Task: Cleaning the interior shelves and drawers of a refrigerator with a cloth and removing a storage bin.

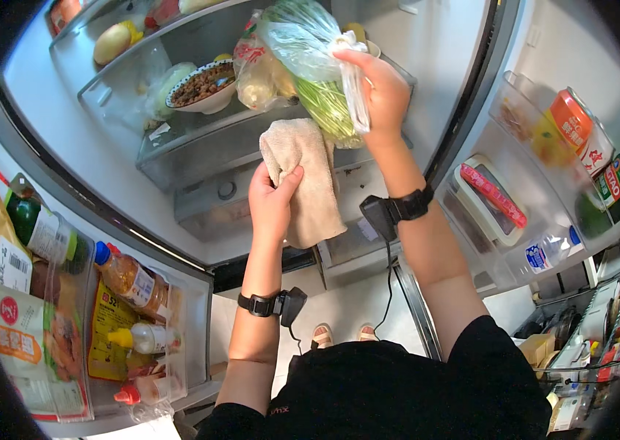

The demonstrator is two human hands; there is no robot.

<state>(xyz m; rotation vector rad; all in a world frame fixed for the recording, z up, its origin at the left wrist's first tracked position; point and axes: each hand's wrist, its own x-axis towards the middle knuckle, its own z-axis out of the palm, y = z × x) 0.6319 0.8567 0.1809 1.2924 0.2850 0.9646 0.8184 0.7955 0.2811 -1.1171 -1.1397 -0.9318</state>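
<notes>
In my left hand (274,203) is a folded beige cloth (310,181), pinched between thumb and fingers in front of the lower fridge shelves. My right hand (384,91) grips the knotted top of a clear plastic bag of green leafy stalks (321,82), raised at the right of a fridge shelf. Beside that bag, on the shelf, a plastic bag of pale round food (260,82) lies partly covered. To its left a patterned white bowl (205,102) holds brown minced food, next to a bagged pale green vegetable (172,91).
Both fridge doors stand open. The left door bin (178,352) holds bottles and packets; the right door bin (557,137) holds cans, a green bottle and a lidded container (486,203). An upper shelf (139,47) bears a potato-like item. A loaded rack (579,368) stands lower right.
</notes>
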